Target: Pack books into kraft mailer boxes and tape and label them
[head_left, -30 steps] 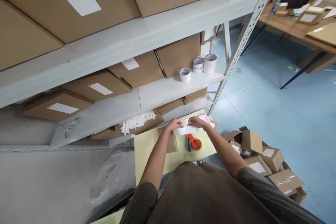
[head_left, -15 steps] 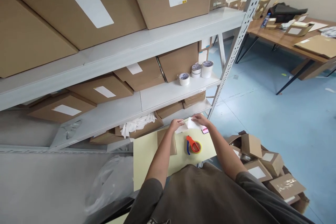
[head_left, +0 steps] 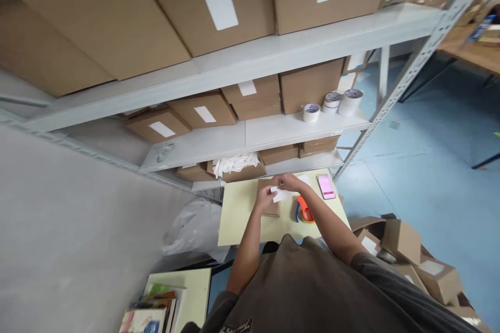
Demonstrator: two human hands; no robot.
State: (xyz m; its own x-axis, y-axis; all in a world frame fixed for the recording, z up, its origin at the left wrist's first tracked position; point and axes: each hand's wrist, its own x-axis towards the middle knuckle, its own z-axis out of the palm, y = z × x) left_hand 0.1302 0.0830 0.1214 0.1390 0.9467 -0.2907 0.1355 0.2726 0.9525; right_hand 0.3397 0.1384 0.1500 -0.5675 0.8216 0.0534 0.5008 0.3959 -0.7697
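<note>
A small white paper sheet [head_left: 284, 194] hangs between my hands above a pale yellow table [head_left: 240, 208]. My left hand [head_left: 265, 199] pinches its left end, thumb and fingers together. My right hand [head_left: 289, 182] is closed close by at its upper edge, fingertips bent down; whether they grip the sheet is partly hidden. Under my hands lies a flat cardboard box [head_left: 271, 210]. An orange tape dispenser [head_left: 304, 208] with a blue part rests to the right, partly behind my right forearm. Another white paper [head_left: 304, 180] shows beyond my right wrist.
A phone [head_left: 326, 187] with a pink screen lies at the table's right. Behind stands a grey shelf rack [head_left: 269, 134] with cardboard boxes and tape rolls [head_left: 311, 112]. Cardboard boxes [head_left: 402, 242] are heaped at right. Books [head_left: 152, 312] and a plastic bag [head_left: 195, 229] sit at left.
My view has swung left. My hands have moved leftward over the cardboard box with the sheet and are now closer together. The phone is now fully uncovered.
</note>
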